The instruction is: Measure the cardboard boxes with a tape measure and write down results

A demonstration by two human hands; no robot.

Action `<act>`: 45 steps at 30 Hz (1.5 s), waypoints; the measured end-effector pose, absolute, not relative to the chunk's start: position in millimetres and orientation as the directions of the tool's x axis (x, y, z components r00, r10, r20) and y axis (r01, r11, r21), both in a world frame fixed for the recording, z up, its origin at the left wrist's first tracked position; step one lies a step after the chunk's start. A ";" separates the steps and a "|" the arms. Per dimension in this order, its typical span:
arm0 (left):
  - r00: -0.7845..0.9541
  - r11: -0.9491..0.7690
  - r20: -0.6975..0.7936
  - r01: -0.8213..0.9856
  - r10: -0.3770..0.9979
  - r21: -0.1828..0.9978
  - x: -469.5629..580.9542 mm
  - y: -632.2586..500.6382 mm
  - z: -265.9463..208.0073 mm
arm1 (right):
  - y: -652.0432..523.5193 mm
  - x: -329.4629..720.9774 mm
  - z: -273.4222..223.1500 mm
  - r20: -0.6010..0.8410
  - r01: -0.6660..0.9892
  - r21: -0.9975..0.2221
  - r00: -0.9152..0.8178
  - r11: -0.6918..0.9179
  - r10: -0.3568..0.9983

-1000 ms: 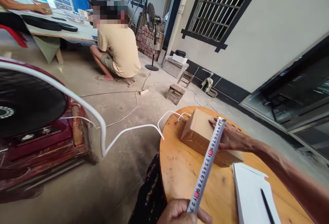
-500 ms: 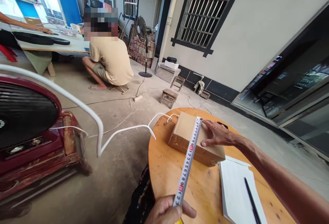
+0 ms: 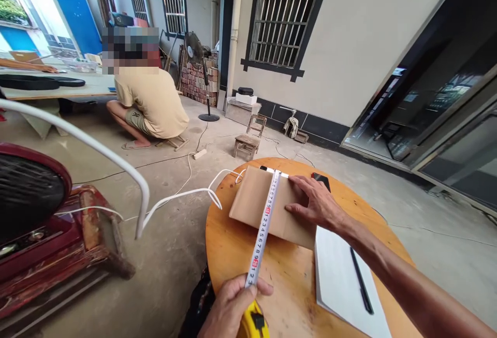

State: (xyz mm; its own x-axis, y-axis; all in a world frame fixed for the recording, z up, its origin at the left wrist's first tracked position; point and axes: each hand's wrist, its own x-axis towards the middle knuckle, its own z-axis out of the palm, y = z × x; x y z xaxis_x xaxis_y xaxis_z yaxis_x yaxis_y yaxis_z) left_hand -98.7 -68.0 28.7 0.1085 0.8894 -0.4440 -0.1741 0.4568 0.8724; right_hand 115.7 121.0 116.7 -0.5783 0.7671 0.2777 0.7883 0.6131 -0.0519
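My left hand (image 3: 229,304) is wrapped round a yellow tape measure (image 3: 254,325), thumb pressed on the blade. Its silver blade (image 3: 261,234) runs out across a brown cardboard box (image 3: 252,195), the tip at the far edge. My right hand (image 3: 316,203) grips the box at its far right, thumb on the upper face and fingers over the far edge. The box's broad face slants towards me over the round wooden table (image 3: 279,286); its near side is out of sight. Right of the box lies white paper (image 3: 336,276) with a black pen (image 3: 361,281) on it.
A black and red object (image 3: 321,180) lies behind my right hand. White tubing (image 3: 145,193) arches on the left beside a dark red fan (image 3: 34,214). Farther off are a small wooden chair (image 3: 247,144), a standing fan (image 3: 205,82) and a crouching person (image 3: 151,102).
The box has tipped towards me, so its near side no longer shows and a white and black thing appears behind it. The yellow tape case has come into fuller view. The camera view has shifted.
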 end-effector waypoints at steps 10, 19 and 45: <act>0.081 0.432 -0.425 -0.205 0.902 0.878 -84.9 -54.4 -2.4 | 124.2 118.8 109.4 0.316 0.759 -0.079 -0.596 0.646 0.738; 0.088 0.513 -0.508 -0.250 0.857 0.821 -77.8 -65.0 -7.5 | 143.0 119.1 106.5 0.253 0.777 -0.129 -0.575 0.616 0.778; 0.011 0.480 -0.501 -0.304 0.865 0.823 -66.3 -70.2 28.3 | 131.6 121.0 105.6 0.320 0.761 -0.037 -0.605 0.648 0.729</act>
